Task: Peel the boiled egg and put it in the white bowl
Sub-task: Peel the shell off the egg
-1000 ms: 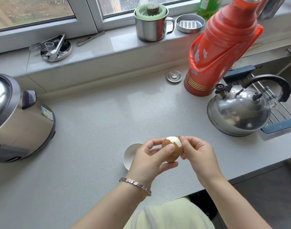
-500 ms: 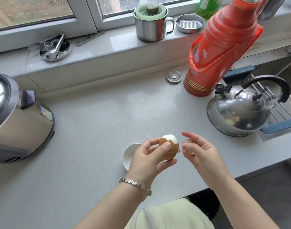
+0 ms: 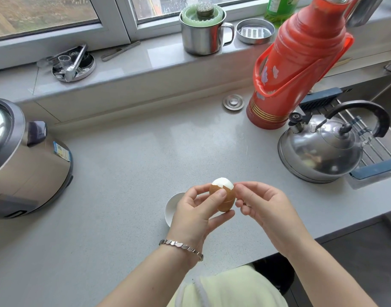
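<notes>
My left hand (image 3: 196, 211) holds a brown boiled egg (image 3: 223, 196) upright above the counter, thumb across its front. The egg's top is bare white; the brown shell still covers its lower part. My right hand (image 3: 261, 204) is at the egg's right side, its fingertips touching the shell edge near the top. The white bowl (image 3: 171, 207) stands on the counter just left of my left hand, which hides most of it.
A steel kettle (image 3: 321, 151) and a red thermos (image 3: 298, 63) stand at the right, by the sink rack (image 3: 376, 149). A rice cooker (image 3: 23, 158) sits at the left. A steel mug (image 3: 203, 32) and small dishes line the windowsill. The counter edge runs close below my hands.
My right hand pulled away from the egg to the right, then came back to its upper right edge. More white shows at the egg's top than a second ago.
</notes>
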